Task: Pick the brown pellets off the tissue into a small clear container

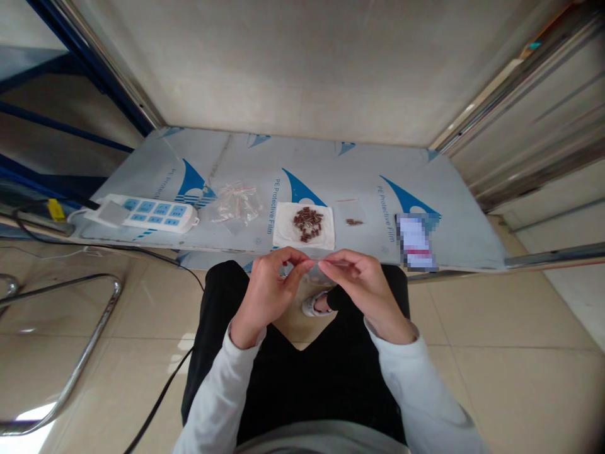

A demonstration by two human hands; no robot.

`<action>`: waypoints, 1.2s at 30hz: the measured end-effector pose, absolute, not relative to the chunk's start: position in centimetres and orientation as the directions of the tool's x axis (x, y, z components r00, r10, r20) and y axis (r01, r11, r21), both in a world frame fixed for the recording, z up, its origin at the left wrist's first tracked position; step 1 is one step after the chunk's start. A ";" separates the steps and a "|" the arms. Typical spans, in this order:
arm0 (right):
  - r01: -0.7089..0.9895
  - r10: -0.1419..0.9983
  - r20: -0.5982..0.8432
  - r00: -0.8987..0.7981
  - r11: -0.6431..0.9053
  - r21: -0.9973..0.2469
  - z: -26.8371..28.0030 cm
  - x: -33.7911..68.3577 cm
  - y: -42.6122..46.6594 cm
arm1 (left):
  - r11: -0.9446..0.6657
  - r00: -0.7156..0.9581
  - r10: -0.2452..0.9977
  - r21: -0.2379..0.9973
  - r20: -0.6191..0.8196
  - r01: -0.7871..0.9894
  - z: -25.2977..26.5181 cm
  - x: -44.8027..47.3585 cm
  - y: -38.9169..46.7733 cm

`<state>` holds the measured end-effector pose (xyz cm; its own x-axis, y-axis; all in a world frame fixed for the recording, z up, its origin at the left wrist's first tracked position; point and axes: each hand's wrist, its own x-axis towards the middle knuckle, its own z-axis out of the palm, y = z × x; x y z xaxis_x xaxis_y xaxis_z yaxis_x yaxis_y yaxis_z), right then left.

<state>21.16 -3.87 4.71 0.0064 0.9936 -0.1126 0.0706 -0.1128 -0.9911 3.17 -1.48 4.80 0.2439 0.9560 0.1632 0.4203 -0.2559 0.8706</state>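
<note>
Both hands meet in front of the table's near edge, above my lap. Thumb and fingers of my left hand (273,282) pinch one side of a small clear plastic bag (312,273). My right hand (363,285) pinches its other side. The bag is see-through and partly covered by the fingers; I cannot make out whether anything is in it. Just beyond the hands, a white tray (282,234) carries a pile of small brown cylindrical pieces (308,222). To its right lies a clear zip bag (348,208) with a few brown pieces (353,222) in it.
On the film-covered table (255,154), a heap of clear zip bags (237,203) lies left of the tray. Farther left is a white power strip (161,213) with a plugged-in adapter. A phone (416,243) lies at the right front edge. A metal chair frame (101,328) stands at left.
</note>
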 end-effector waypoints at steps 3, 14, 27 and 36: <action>0.076 0.995 -0.091 0.037 -0.094 -0.993 4.6 21.0 -3.8 | -0.248 0.257 0.955 0.877 0.150 0.412 4.8 3.1 -1.5; 0.038 0.969 -0.249 0.011 -0.249 -0.968 4.2 22.0 -4.4 | -0.253 0.286 0.947 0.883 0.144 0.395 4.3 2.8 -1.1; -0.012 0.977 -0.203 -0.060 -0.204 -0.979 3.3 22.8 -4.0 | -0.189 0.192 0.971 0.950 0.143 0.247 3.5 3.5 -0.4; 0.407 0.925 -0.009 0.379 -0.175 -0.896 -0.3 31.0 8.1 | -0.048 -0.040 0.997 0.947 0.064 0.318 0.0 0.5 0.8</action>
